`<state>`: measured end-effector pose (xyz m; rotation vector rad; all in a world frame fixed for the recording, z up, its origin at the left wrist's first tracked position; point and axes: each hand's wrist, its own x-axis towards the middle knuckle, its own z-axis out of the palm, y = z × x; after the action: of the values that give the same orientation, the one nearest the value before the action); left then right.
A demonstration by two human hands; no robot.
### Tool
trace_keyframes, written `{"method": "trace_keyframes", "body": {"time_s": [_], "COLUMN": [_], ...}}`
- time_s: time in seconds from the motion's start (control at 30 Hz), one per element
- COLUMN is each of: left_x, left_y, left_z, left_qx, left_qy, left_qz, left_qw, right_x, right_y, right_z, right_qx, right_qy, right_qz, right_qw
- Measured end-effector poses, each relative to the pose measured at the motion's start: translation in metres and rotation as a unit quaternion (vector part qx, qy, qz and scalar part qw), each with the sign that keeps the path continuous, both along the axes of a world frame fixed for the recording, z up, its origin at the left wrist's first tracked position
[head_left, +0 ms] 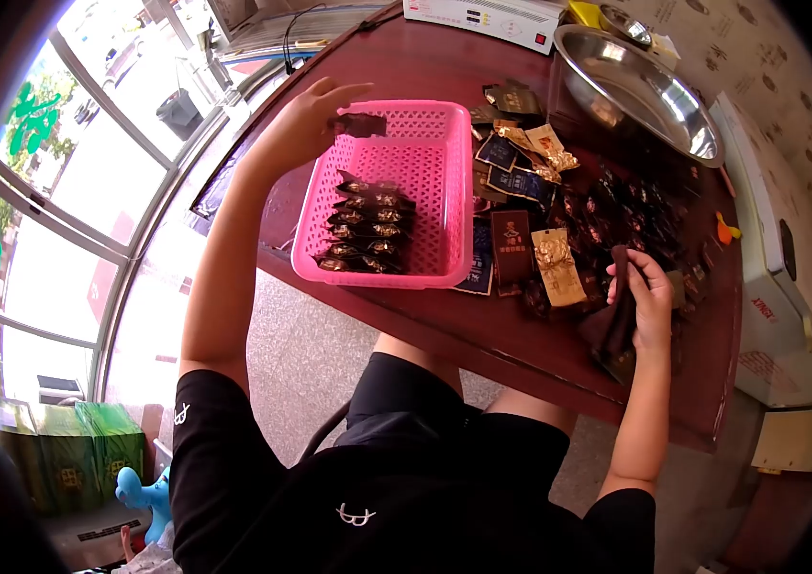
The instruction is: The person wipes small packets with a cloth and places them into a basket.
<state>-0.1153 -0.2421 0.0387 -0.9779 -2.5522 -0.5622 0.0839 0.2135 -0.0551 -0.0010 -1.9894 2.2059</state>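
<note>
My left hand (308, 122) is over the far left corner of a pink plastic basket (468, 191). A small dark packet (362, 124), slightly blurred, is pinched at its fingers, with one finger stretched out above it. Inside the basket, a row of dark shiny packets (372, 225) stands along the near left part. At the right of the table, my right hand (650, 297) is closed on a dark brown cloth (613, 316) that hangs in folds. Near that hand lie a gold packet (558, 267) and a dark brown packet with a printed figure (513, 251).
The dark red table (348, 67) also carries a heap of dark packets (626, 206), blue packets (519, 182), a steel bowl (635, 91) and a white machine (487, 21). A white box (779, 277) stands along the right edge. Windows (71, 182) are at left.
</note>
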Motion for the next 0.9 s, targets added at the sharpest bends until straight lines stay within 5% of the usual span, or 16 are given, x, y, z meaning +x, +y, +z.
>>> {"method": "trace_keyframes", "body": {"time_s": [0.07,0.27,0.53,0.6,0.87,0.9], "left_x": [-0.003,-0.010,-0.021,-0.024,-0.059,-0.060], "left_y": [-0.008,0.003,0.061,0.077,0.085,0.084], "left_z": [0.018,0.024,-0.013,-0.019,-0.047,-0.049], "left_qx": [-0.041,-0.067,-0.348,-0.466,-0.399,-0.369], "left_qy": [-0.077,-0.044,-0.029,-0.062,-0.173,-0.271], "left_qz": [0.047,-0.003,0.008,0.014,-0.101,-0.051], "left_qw": [0.995,0.997,0.937,0.882,0.895,0.888], "right_x": [0.000,0.002,0.005,0.005,0.009,0.009], "right_y": [-0.001,-0.004,-0.009,-0.009,-0.010,-0.010], "right_z": [0.001,0.003,0.007,0.007,0.011,0.012], "right_qx": [0.002,0.020,-0.002,0.000,-0.015,-0.014], "right_qy": [-0.007,-0.007,-0.014,-0.013,0.002,-0.003], "right_qz": [-0.002,0.007,0.013,0.015,0.020,0.017], "right_qw": [1.000,1.000,1.000,1.000,1.000,1.000]}}
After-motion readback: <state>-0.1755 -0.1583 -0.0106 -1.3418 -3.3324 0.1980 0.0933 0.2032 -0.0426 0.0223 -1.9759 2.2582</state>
